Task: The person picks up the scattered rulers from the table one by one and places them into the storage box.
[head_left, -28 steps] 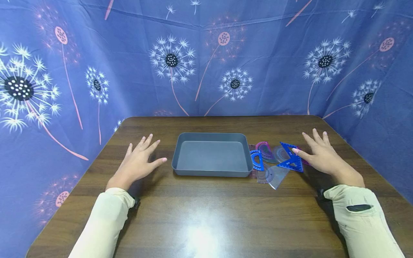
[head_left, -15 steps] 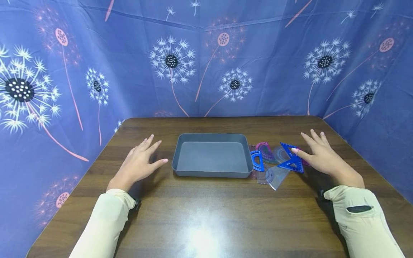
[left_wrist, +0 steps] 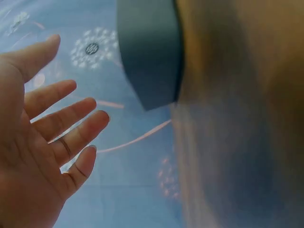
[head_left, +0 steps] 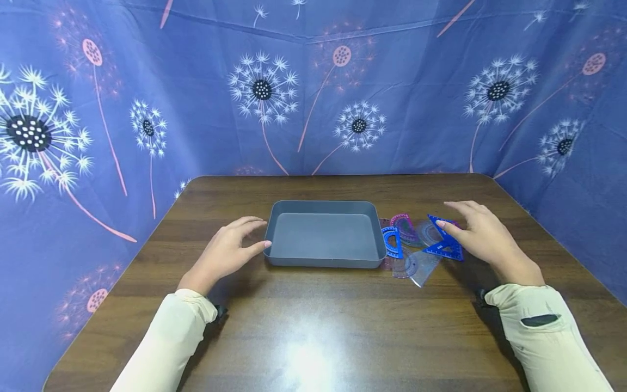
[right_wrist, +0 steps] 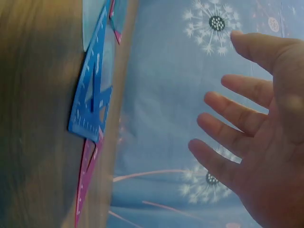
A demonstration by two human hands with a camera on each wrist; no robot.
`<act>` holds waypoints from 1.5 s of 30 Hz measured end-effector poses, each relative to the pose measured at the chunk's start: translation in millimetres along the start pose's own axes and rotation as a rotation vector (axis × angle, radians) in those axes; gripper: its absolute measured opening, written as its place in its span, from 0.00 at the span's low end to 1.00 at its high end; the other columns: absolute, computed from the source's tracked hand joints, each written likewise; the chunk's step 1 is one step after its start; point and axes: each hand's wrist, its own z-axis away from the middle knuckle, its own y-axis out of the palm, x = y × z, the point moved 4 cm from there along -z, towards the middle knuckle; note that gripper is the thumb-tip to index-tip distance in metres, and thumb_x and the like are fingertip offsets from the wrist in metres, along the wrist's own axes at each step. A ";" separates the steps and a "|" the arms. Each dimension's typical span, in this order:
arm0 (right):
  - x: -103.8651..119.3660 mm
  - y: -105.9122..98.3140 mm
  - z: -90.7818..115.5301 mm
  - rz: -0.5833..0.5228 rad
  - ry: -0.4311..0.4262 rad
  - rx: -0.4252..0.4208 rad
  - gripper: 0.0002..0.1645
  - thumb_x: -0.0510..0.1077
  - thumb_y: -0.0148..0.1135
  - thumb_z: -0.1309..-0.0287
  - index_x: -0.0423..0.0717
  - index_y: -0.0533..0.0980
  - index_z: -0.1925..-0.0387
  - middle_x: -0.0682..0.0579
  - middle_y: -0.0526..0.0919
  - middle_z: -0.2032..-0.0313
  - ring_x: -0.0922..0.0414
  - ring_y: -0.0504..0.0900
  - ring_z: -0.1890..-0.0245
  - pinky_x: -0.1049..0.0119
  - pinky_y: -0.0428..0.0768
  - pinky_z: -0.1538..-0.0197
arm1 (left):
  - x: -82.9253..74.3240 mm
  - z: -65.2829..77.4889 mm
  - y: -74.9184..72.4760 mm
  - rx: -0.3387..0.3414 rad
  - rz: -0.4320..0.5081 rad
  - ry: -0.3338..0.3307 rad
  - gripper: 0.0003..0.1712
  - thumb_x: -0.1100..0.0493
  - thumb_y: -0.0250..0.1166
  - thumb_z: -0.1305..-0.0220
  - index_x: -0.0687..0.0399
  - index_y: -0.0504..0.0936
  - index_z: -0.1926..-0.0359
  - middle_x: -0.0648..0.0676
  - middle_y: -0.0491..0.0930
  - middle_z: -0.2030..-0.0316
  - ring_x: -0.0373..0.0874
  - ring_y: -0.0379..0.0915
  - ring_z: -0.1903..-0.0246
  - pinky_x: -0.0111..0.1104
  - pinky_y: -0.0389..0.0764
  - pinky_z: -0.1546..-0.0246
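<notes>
Tray (head_left: 323,235): long axis L-R; L hand (head_left: 226,251) beside, R hand (head_left: 484,238) nr blue set sq. (right_wrist: 81,108), both spread.

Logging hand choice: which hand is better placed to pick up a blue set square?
Likely the right hand: it hovers by the blue set square; the left hand is across the tray.

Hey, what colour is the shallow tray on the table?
The tray is bluish grey; the head view shows it best.

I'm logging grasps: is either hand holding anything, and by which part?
Nothing is held: the left hand is apart from the tray, the right hand from the blue set square.
</notes>
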 end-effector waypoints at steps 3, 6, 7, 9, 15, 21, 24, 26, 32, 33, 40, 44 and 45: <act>4.3 1.8 0.0 0.018 -0.021 0.013 0.36 0.56 0.62 0.34 0.34 0.71 0.36 0.29 0.72 0.39 0.30 0.65 0.38 0.31 0.63 0.40 | -2.0 -1.6 6.7 0.026 0.001 0.008 0.27 0.44 0.67 0.34 0.46 0.79 0.37 0.48 0.75 0.37 0.45 0.79 0.51 0.45 0.79 0.52; 7.9 4.9 -0.3 0.029 -0.045 0.043 0.34 0.55 0.64 0.35 0.35 0.73 0.38 0.30 0.75 0.42 0.31 0.69 0.41 0.32 0.66 0.42 | -1.3 -2.7 11.8 0.048 -0.013 0.021 0.23 0.48 0.68 0.34 0.47 0.82 0.40 0.47 0.77 0.40 0.41 0.77 0.58 0.39 0.79 0.58; 8.8 6.6 -0.5 0.029 -0.054 0.057 0.33 0.55 0.64 0.35 0.35 0.74 0.39 0.31 0.77 0.44 0.32 0.72 0.43 0.33 0.68 0.44 | -1.3 -3.0 12.8 0.054 -0.017 0.028 0.22 0.48 0.68 0.34 0.47 0.82 0.41 0.47 0.78 0.40 0.39 0.77 0.60 0.38 0.78 0.59; 9.9 10.8 -1.0 0.024 -0.069 0.090 0.32 0.55 0.65 0.35 0.34 0.76 0.42 0.33 0.79 0.48 0.35 0.76 0.46 0.35 0.71 0.46 | -1.2 -3.6 14.6 0.061 -0.019 0.043 0.21 0.50 0.69 0.35 0.49 0.84 0.43 0.48 0.79 0.42 0.38 0.75 0.62 0.37 0.77 0.61; 9.8 26.0 -0.8 0.004 -0.094 0.222 0.29 0.55 0.70 0.41 0.35 0.79 0.49 0.39 0.83 0.55 0.40 0.81 0.53 0.42 0.78 0.52 | -2.8 -6.0 16.5 0.051 -0.012 0.096 0.14 0.56 0.69 0.34 0.54 0.87 0.49 0.50 0.83 0.47 0.43 0.80 0.57 0.42 0.79 0.56; 12.1 36.4 3.7 -0.023 -0.092 0.331 0.36 0.61 0.74 0.49 0.36 0.80 0.52 0.40 0.83 0.55 0.41 0.82 0.54 0.42 0.78 0.51 | -7.3 -9.3 19.0 0.057 -0.045 0.139 0.11 0.60 0.67 0.34 0.56 0.88 0.52 0.50 0.85 0.50 0.47 0.80 0.49 0.44 0.79 0.49; 12.8 39.5 8.1 -0.039 -0.075 0.380 0.41 0.64 0.76 0.54 0.36 0.79 0.50 0.36 0.77 0.50 0.37 0.78 0.50 0.39 0.76 0.49 | -10.4 -10.4 21.1 0.077 -0.066 0.145 0.10 0.60 0.67 0.33 0.55 0.89 0.54 0.48 0.85 0.51 0.47 0.80 0.48 0.44 0.79 0.48; 13.4 42.0 10.4 -0.043 -0.071 0.410 0.43 0.65 0.78 0.58 0.37 0.78 0.50 0.35 0.74 0.49 0.35 0.74 0.48 0.37 0.75 0.48 | -11.8 -10.2 22.4 0.095 -0.077 0.145 0.09 0.59 0.66 0.32 0.55 0.89 0.55 0.48 0.84 0.52 0.47 0.80 0.49 0.43 0.79 0.48; 14.7 52.6 10.7 -0.064 -0.109 0.442 0.41 0.61 0.82 0.63 0.39 0.77 0.53 0.42 0.75 0.53 0.40 0.74 0.50 0.42 0.74 0.48 | -8.8 -8.1 24.0 0.128 -0.075 0.150 0.07 0.58 0.67 0.33 0.53 0.90 0.59 0.47 0.84 0.54 0.46 0.81 0.51 0.42 0.80 0.50; 14.6 53.7 10.7 -0.074 -0.116 0.443 0.40 0.60 0.82 0.63 0.39 0.76 0.54 0.43 0.75 0.55 0.41 0.74 0.52 0.43 0.74 0.48 | -7.7 -7.9 24.2 0.132 -0.065 0.153 0.06 0.58 0.67 0.34 0.52 0.90 0.60 0.46 0.84 0.55 0.45 0.81 0.53 0.41 0.80 0.52; 13.1 58.3 12.8 -0.137 -0.103 0.473 0.35 0.56 0.82 0.59 0.39 0.75 0.57 0.47 0.75 0.60 0.48 0.74 0.57 0.53 0.73 0.53 | -1.3 -2.0 26.5 0.139 0.004 0.185 0.04 0.61 0.69 0.37 0.50 0.91 0.65 0.39 0.82 0.64 0.37 0.79 0.62 0.34 0.80 0.60; 13.9 59.5 11.2 -0.156 -0.083 0.493 0.34 0.56 0.81 0.58 0.39 0.74 0.58 0.46 0.74 0.61 0.50 0.73 0.59 0.56 0.73 0.55 | -1.2 -0.7 24.5 0.125 0.016 0.187 0.04 0.61 0.70 0.37 0.50 0.91 0.65 0.40 0.83 0.65 0.36 0.79 0.62 0.34 0.80 0.60; 14.1 59.7 10.5 -0.162 -0.077 0.497 0.34 0.55 0.81 0.58 0.39 0.74 0.58 0.46 0.73 0.61 0.50 0.72 0.59 0.57 0.72 0.55 | -1.5 -0.6 23.7 0.118 0.018 0.193 0.04 0.61 0.70 0.37 0.50 0.91 0.66 0.40 0.83 0.65 0.37 0.80 0.62 0.34 0.80 0.60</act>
